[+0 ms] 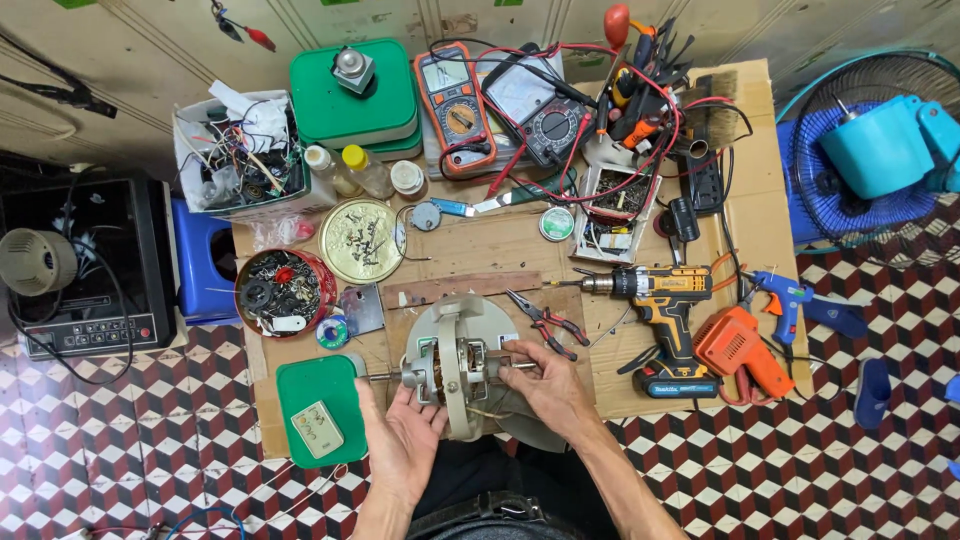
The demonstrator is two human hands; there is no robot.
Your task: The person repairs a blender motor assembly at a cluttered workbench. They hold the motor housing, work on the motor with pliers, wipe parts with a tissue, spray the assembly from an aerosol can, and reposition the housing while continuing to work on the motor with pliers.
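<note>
While both hands grip it, the fan motor [462, 372] shaft lies left-right.

Both bare forearms reached forward from the bottom edge, converging toward the centre. The left hand [402, 432] was cupped, palm partly up, fingers curled. The right hand [545, 385] was closed, knuckles upward.

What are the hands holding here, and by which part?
Both hands grip a grey fan motor: the left hand at its left end near the shaft, the right hand at its right end.
</note>
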